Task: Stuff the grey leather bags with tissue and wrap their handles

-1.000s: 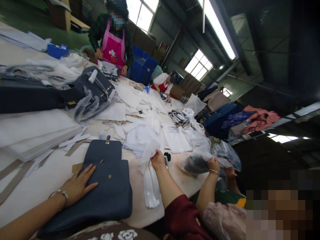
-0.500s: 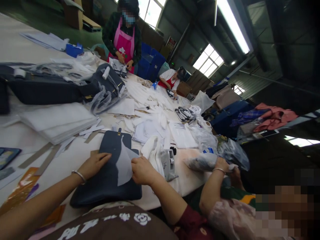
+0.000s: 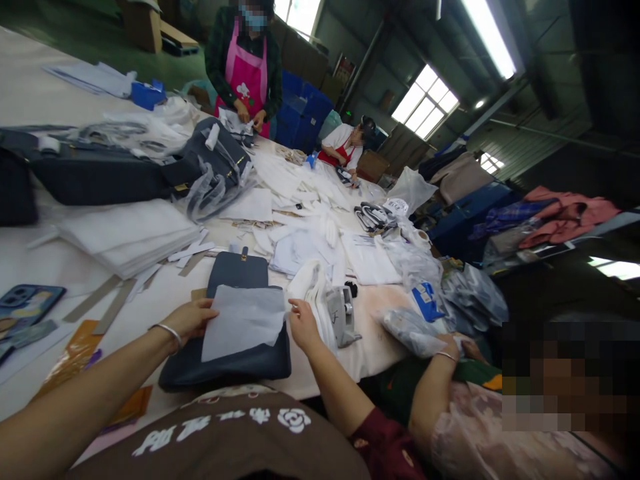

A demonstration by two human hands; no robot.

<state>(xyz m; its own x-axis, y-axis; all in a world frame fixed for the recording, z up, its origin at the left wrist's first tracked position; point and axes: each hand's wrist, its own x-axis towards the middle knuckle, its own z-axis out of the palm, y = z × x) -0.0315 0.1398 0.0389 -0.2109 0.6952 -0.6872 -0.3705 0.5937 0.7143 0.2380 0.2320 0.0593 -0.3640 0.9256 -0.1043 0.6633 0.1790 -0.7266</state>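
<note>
White sheet point(image 3: 243, 325) spread over a dark blue bag point(image 3: 250, 371)

The bag lies flat at the near edge of the table point(image 3: 367, 365), between the two hands. The sheet is already on its front and, as far as can be judged, mostly spread out. It sits a little askew, though, and the flap point(image 3: 239, 269) is not folded down over it: it stretches away from the person, uncovered.

The bag is smooth, with rounded lower corners and a small brass-coloured clasp point(image 3: 245, 254) on the flap's tab. The sheet is thin, hiding most of the front but leaving a dark band along the bottom.

The left hand point(image 3: 193, 321) has its fingers close together at the sheet's left edge; whether they pinch it or only press, I cannot tell. The right hand point(image 3: 305, 327) is loosely curled by the upper right corner, thumb and forefinger near each other, and I cannot tell whether they hold the sheet.

Just beyond the right hand are white strips point(image 3: 306, 280) and a grey tape dispenser point(image 3: 344, 321). Further right, a co-worker's hand point(image 3: 449, 347) is on a plastic-wrapped bundle point(image 3: 410, 330). To the left lie a phone point(image 3: 30, 303) and stacked white padding point(image 3: 130, 233).
</note>
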